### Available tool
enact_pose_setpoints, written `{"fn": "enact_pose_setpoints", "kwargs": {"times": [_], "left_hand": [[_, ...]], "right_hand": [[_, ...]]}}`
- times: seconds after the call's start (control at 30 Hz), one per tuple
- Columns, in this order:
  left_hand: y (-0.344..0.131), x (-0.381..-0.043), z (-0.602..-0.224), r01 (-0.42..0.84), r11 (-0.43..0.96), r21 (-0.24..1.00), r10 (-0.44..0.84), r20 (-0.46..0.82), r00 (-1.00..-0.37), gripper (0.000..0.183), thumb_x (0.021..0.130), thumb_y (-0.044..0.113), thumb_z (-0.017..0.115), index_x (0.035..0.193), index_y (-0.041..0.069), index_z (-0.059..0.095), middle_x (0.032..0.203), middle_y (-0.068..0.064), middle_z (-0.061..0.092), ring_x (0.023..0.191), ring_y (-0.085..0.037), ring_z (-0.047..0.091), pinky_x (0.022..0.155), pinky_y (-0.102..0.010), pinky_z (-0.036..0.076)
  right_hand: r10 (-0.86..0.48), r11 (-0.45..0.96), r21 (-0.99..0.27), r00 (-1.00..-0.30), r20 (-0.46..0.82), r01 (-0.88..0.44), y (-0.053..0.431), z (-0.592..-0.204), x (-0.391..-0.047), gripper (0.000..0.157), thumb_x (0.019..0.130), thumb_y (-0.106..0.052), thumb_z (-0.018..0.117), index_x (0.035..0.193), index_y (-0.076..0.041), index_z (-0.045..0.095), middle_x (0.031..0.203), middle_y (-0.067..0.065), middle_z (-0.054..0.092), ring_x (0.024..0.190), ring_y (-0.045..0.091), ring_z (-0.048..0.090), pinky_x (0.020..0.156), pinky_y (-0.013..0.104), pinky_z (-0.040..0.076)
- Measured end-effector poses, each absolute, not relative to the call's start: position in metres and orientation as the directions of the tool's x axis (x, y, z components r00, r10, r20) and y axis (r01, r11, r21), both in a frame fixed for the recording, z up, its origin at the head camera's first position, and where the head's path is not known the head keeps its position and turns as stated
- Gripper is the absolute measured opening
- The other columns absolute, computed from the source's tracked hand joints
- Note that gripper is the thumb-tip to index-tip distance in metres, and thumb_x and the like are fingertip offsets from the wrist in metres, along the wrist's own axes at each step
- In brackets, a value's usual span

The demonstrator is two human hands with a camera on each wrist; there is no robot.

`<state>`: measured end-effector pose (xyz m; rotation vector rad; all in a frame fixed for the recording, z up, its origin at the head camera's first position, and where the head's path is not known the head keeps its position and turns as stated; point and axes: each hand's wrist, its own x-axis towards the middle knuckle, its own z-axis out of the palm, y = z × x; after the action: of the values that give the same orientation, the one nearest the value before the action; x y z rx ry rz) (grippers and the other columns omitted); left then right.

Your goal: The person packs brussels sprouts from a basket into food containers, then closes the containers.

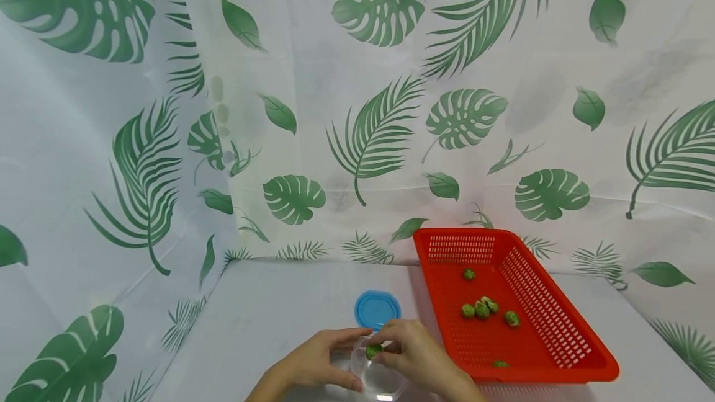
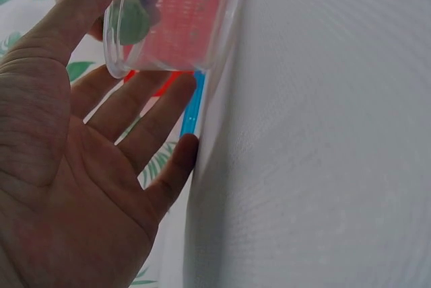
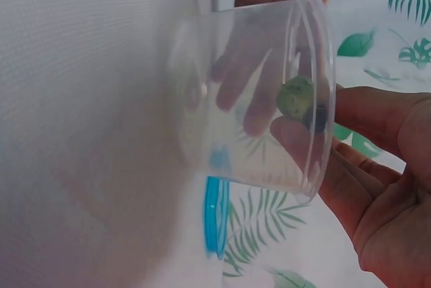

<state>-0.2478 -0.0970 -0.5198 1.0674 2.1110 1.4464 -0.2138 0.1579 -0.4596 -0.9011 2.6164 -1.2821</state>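
A clear plastic round container (image 1: pixel 385 383) stands upright on the white table. My right hand (image 1: pixel 416 352) pinches a Brussels sprout (image 1: pixel 373 351) between thumb and fingers, within the container's mouth. In the right wrist view the sprout (image 3: pixel 295 97) shows just inside the rim. My left hand (image 1: pixel 318 358) is at the container's left side, thumb and index finger spread apart. In the left wrist view its fingers reach out fairly straight beside the container (image 2: pixel 182 39); whether they press on the wall I cannot tell.
Beyond the container lies a round blue lid (image 1: pixel 377 309). To the right, a red plastic basket (image 1: pixel 536 349) holds several Brussels sprouts (image 1: pixel 482 309). A leaf-patterned white curtain (image 1: pixel 301 141) hangs behind and at the left of the table (image 1: pixel 268 309).
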Motion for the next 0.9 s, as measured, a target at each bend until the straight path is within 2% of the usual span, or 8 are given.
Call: {"fn": "enact_pose_setpoints", "kwargs": {"times": [0.17, 0.43, 0.63, 0.9], "left_hand": [[-0.098, -0.247, -0.52, 0.38, 0.185, 0.906, 0.759, 0.114, -0.642, 0.082, 0.088, 0.034, 0.086, 0.158, 0.017, 0.046, 0.155, 0.006, 0.054, 0.135, -0.008, 0.058, 0.112, -0.022, 0.04], [-0.098, -0.248, -0.521, 0.38, 0.194, 0.904, 0.758, 0.108, -0.643, 0.082, 0.088, 0.033, 0.085, 0.158, 0.018, 0.046, 0.155, 0.009, 0.054, 0.136, -0.007, 0.057, 0.115, -0.023, 0.038], [-0.098, -0.247, -0.522, 0.347, 0.203, 0.916, 0.753, 0.08, -0.654, 0.08, 0.09, 0.031, 0.084, 0.159, 0.022, 0.045, 0.156, 0.011, 0.052, 0.136, -0.006, 0.056, 0.114, -0.024, 0.039], [-0.098, -0.247, -0.52, 0.342, 0.196, 0.919, 0.752, 0.083, -0.654, 0.081, 0.089, 0.032, 0.085, 0.159, 0.022, 0.046, 0.157, 0.009, 0.053, 0.135, -0.006, 0.057, 0.113, -0.023, 0.039]], "right_hand": [[-0.535, 0.476, -0.748, -0.827, 0.171, -0.462, 0.157, -0.462, -0.214, 0.018, 0.09, -0.012, 0.082, 0.108, -0.012, 0.083, 0.1, -0.005, 0.078, 0.085, 0.002, 0.071, 0.071, 0.017, 0.058], [-0.535, 0.526, -0.709, -0.831, 0.153, -0.47, 0.152, -0.466, -0.214, 0.018, 0.09, -0.014, 0.082, 0.108, -0.014, 0.083, 0.095, -0.008, 0.074, 0.078, -0.003, 0.064, 0.069, 0.013, 0.055], [-0.539, 0.545, -0.689, -0.829, 0.148, -0.477, 0.149, -0.466, -0.213, 0.019, 0.09, -0.015, 0.082, 0.109, -0.013, 0.083, 0.095, -0.008, 0.076, 0.08, -0.005, 0.063, 0.07, 0.014, 0.056], [-0.539, 0.578, -0.66, -0.832, 0.132, -0.48, 0.146, -0.468, -0.212, 0.013, 0.089, -0.015, 0.083, 0.103, -0.016, 0.085, 0.093, -0.012, 0.076, 0.081, -0.005, 0.061, 0.07, 0.015, 0.056]]}}
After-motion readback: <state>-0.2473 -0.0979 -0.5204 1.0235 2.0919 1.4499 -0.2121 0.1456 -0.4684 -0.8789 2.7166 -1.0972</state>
